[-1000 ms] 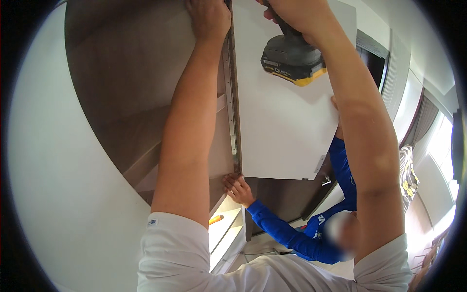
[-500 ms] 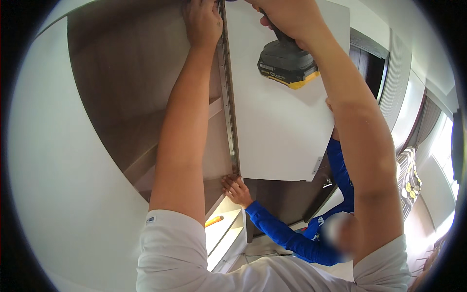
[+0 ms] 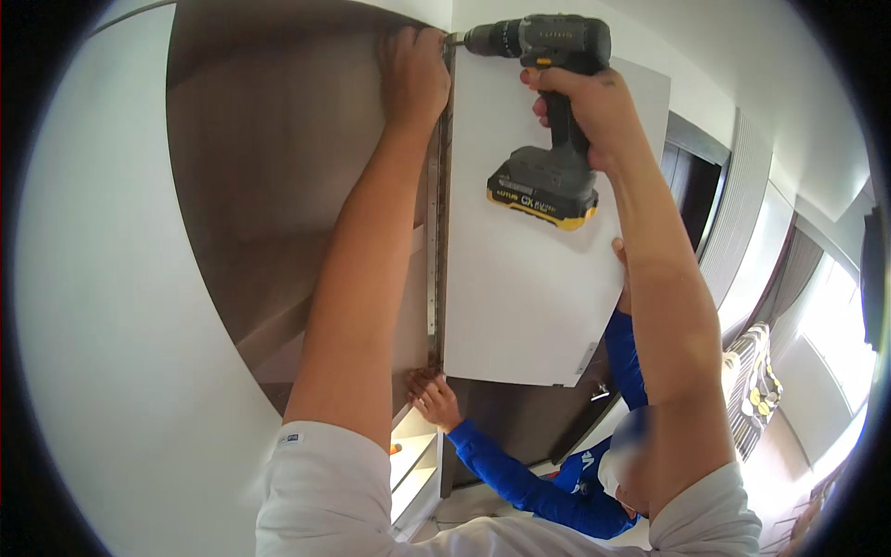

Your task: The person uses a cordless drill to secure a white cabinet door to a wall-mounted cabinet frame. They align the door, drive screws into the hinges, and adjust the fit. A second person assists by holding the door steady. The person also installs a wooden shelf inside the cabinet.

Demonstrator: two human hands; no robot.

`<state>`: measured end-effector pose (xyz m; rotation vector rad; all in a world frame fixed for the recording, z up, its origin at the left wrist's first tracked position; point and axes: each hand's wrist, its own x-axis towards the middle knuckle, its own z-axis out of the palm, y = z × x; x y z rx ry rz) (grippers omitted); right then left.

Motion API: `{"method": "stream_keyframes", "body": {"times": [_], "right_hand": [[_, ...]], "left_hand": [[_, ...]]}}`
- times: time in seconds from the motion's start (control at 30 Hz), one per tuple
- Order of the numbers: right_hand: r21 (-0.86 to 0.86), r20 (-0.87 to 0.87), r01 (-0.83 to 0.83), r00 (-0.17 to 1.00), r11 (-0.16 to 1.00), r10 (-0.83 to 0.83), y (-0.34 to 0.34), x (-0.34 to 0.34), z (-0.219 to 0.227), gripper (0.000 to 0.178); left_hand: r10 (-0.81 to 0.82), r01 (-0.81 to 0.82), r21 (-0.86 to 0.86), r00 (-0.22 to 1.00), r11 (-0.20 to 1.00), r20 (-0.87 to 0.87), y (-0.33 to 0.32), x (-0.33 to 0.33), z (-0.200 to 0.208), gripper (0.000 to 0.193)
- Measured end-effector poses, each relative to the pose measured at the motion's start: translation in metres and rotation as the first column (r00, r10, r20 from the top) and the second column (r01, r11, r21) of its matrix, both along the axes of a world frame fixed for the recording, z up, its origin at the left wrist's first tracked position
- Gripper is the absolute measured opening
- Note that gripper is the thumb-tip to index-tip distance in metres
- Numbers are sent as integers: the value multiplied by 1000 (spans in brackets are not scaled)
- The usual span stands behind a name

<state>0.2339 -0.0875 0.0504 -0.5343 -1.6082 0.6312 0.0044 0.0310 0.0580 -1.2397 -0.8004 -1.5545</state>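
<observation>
My right hand (image 3: 589, 111) is wrapped round the grip of a dark cordless drill (image 3: 561, 42), its yellow-trimmed battery hanging below. The drill lies level, and its bit tip reaches the top of a long metal piano hinge (image 3: 432, 269). That hinge runs between the brown cabinet (image 3: 269, 139) and a white door panel (image 3: 520, 306). At the hinge's upper end, just left of the bit, my left hand (image 3: 416, 76) is closed with curled fingers against the cabinet edge. Whatever its fingertips hold is hidden.
Below, a co-worker in a blue long sleeve (image 3: 510, 473) has one hand (image 3: 434, 401) at the hinge's bottom and another (image 3: 622, 251) at the door's outer edge. A large white panel (image 3: 102, 306) stands left. A striped cloth (image 3: 756, 395) hangs at right.
My view has tilted upward, bringing the whole drill and its bit into sight at the hinge top. Both my hands appear lower in the picture. The co-worker still supports the door.
</observation>
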Motion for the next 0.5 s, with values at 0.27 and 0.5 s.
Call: {"method": "stream_keyframes", "body": {"times": [0.27,0.5], "right_hand": [[140,4,55,998,989,-56,-8,-11,-1,29],[221,68,214,970,951,-234,-18,-29,3,31]], "left_hand": [[-19,26,130,998,991,-57,-1,-1,1,12],[-115,121,136,992,983,-50,-1,-1,-3,10]]}}
